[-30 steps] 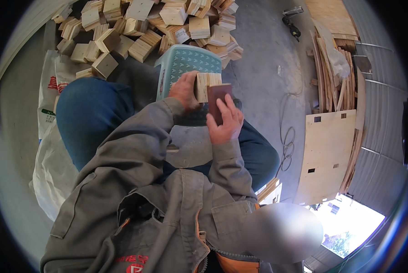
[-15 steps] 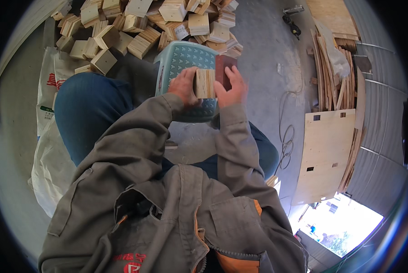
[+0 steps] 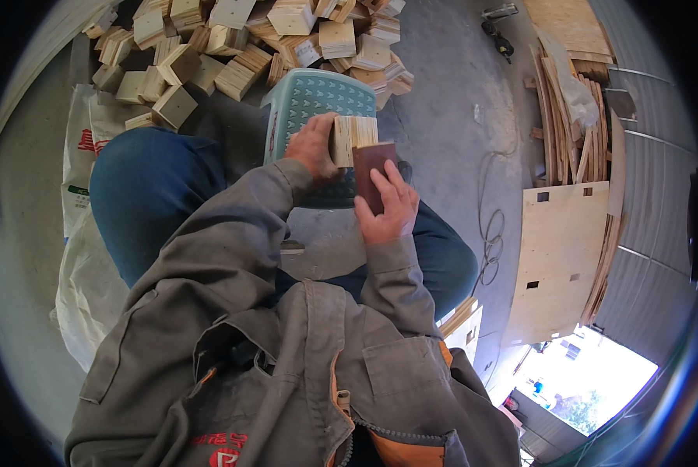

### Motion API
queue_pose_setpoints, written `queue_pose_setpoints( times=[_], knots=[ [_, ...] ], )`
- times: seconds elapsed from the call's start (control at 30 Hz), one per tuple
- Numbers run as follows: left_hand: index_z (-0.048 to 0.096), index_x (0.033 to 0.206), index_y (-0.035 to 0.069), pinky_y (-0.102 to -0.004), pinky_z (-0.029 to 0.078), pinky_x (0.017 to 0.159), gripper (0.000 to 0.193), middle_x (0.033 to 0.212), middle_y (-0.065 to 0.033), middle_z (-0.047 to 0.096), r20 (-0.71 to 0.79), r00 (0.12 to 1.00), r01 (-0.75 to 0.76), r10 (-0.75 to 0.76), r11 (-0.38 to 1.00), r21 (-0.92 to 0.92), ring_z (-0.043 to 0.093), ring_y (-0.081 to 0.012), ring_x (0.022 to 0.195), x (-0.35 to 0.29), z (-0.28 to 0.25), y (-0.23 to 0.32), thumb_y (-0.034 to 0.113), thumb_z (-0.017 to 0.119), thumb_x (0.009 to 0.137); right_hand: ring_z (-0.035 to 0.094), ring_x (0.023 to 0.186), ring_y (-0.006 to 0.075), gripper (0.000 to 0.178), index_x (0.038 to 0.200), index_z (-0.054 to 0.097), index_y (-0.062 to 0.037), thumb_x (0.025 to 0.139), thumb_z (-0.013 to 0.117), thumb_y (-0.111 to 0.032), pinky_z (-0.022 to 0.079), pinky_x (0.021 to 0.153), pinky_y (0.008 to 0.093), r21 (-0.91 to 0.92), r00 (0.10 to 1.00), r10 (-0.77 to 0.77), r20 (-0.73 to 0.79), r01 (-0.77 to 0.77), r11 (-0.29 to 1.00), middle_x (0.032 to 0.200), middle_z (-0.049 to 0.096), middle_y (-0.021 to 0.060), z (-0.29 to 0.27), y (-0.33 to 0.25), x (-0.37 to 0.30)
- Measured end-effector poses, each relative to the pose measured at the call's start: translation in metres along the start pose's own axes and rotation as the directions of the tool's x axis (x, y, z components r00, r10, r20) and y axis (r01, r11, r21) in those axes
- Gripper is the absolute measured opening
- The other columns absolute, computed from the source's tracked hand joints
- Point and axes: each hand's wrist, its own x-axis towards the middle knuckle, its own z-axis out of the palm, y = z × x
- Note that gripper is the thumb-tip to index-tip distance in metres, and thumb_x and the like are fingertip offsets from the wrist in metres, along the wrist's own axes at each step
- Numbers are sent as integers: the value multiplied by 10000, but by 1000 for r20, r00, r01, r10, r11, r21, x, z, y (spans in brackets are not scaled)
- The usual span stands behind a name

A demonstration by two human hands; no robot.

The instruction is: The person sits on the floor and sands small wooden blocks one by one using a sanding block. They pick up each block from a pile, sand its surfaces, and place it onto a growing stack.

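A plywood block (image 3: 355, 131) with its layered edge turned up is over a teal plastic stool (image 3: 321, 89). My left hand (image 3: 313, 148) grips the block's left side, its fingers closed round it. In my right hand (image 3: 389, 204) is a flat dark red-brown block that looks like a sanding block (image 3: 370, 173). Its upper end overlaps the plywood block's lower right corner, and my fingers lie across its right side. Whether the two surfaces press together cannot be made out.
Several plywood blocks (image 3: 232, 54) lie heaped beyond the stool. A white sack (image 3: 84, 272) is beside my left knee. On the right are a coiled cable (image 3: 490, 249), a plywood sheet (image 3: 559, 257), stacked wood strips (image 3: 555, 117) and a power tool (image 3: 498, 40).
My right hand has drawn the red-brown block toward me and slightly left, from the plywood block's right side to its lower right corner. My left hand still holds the plywood block in place.
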Motion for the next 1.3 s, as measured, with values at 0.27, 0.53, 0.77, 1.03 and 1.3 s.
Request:
queue_pose_setpoints(
  times=[0.27,0.53,0.77,1.03,1.3],
  knots=[
    [457,1475,158,-499,451,1110,978,1398,-154,571,22,1000,0,0,1000,-18,560,-379,1330,1,-7,0,240,934,626,618,1288,398,590,1314,737,-114,737,851,-160,497,1108,452,179,993,88,79,-101,979,1463,644,162,42,33,117],
    [445,1510,126,-464,461,1137,1024,1435,-171,566,80,997,19,-16,999,-40,547,-382,1363,0,-14,17,131,931,608,699,1229,319,514,1258,747,1,780,849,-159,554,1048,390,400,949,215,229,-294,868,1391,688,219,-6,40,161],
    [405,1603,72,-349,384,1224,1042,1557,-206,520,302,948,-4,102,951,-309,476,-369,1478,28,-15,-27,-53,784,640,705,1215,290,502,1257,742,14,787,839,-132,553,1038,375,421,926,241,292,-350,837,1394,692,209,-35,35,113],
    [391,1640,79,-336,376,1216,1006,1584,-209,518,359,933,50,19,982,-181,470,-312,1504,26,-41,-3,-107,663,689,695,1232,282,523,1274,736,11,782,847,-131,532,1071,369,517,875,340,344,-479,709,1399,692,200,-38,48,79],
    [544,1537,39,-343,459,1151,752,1445,-150,660,383,921,195,-70,934,-299,609,-220,1360,28,-35,-14,-156,615,814,695,1223,253,511,1274,738,-6,782,848,-91,538,1053,350,587,873,181,454,-445,676,1386,702,172,-28,59,114]
  ],
)
